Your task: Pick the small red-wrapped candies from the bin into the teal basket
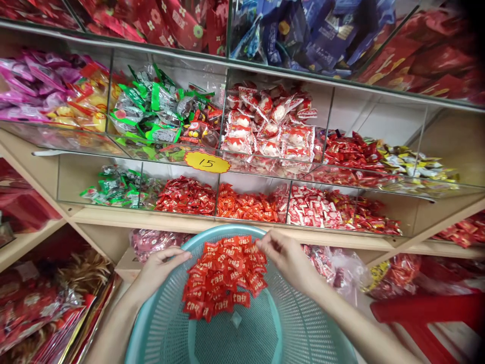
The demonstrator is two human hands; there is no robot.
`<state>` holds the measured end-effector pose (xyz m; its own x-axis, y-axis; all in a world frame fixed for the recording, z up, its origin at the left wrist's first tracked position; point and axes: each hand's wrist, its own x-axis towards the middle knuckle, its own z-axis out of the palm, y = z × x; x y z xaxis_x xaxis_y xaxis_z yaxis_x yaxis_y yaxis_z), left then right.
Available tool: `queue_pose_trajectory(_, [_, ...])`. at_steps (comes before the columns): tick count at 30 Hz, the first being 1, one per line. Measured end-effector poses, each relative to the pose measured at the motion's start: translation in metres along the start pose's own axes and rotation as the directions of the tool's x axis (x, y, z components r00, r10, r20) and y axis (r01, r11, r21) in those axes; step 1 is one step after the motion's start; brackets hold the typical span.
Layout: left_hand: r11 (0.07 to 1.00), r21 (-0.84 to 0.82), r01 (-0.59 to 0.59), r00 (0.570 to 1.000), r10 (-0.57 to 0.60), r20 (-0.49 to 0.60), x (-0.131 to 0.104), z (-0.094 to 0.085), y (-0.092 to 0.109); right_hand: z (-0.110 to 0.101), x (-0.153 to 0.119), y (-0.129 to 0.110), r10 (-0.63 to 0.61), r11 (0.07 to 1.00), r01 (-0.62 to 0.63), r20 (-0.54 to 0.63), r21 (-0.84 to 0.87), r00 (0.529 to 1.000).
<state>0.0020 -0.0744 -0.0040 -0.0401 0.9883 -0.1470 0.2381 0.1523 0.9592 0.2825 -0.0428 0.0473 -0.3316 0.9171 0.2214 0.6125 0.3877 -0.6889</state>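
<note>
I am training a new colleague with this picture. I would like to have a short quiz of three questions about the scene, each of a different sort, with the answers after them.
1. True or false: The basket is blue-green, with many small openings in its wall.

2. Which number is written on the yellow tag?
A) 50
B) 15
C) 81

3. Fill in the colour: Between the left hand and the right hand, small ____ packets with pale lettering show inside the basket's rim.

Key: 1. True; 2. B; 3. red
</note>
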Motion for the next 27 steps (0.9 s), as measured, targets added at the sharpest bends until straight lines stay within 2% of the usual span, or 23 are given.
queue_pose_trajectory(5, [1.0,0.004,-0.026,1.0,0.026,0.01,0.001,-0.001,-0.002,0.058,-0.031,0.049,0.216,0.927,-0.256,0.17,0.273,0.962])
queue_pose_trajectory(8, [1.0,0.019,-0.021,1.0,0.021,0.003,-0.001,0.0,0.0,0.078,-0.04,0.067,0.307,0.865,-0.378,0.248,0.33,0.919])
queue_pose_trajectory(14, [0.998,0.037,-0.049,0.999,0.049,-0.004,-0.004,0.001,0.004,0.083,-0.044,0.067,0.351,0.791,-0.458,0.314,0.404,0.882])
queue_pose_trajectory(17, [0.997,0.053,-0.058,0.998,0.059,-0.007,-0.004,0.001,0.006,0.083,-0.043,0.064,0.407,0.659,-0.546,0.366,0.516,0.837])
queue_pose_trajectory(21, [0.997,0.064,-0.052,0.999,0.053,-0.008,-0.004,0.001,0.006,0.085,-0.043,0.064,0.488,0.478,-0.662,0.452,0.578,0.747])
queue_pose_trajectory(23, [0.997,0.062,-0.055,0.998,0.056,-0.014,-0.004,0.001,0.006,0.086,-0.044,0.065,0.519,0.441,-0.691,0.465,0.574,0.717])
queue_pose_trajectory(27, [0.996,0.059,-0.065,0.997,0.067,-0.033,-0.004,0.001,0.006,0.087,-0.045,0.067,0.548,0.407,-0.716,0.475,0.567,0.688])
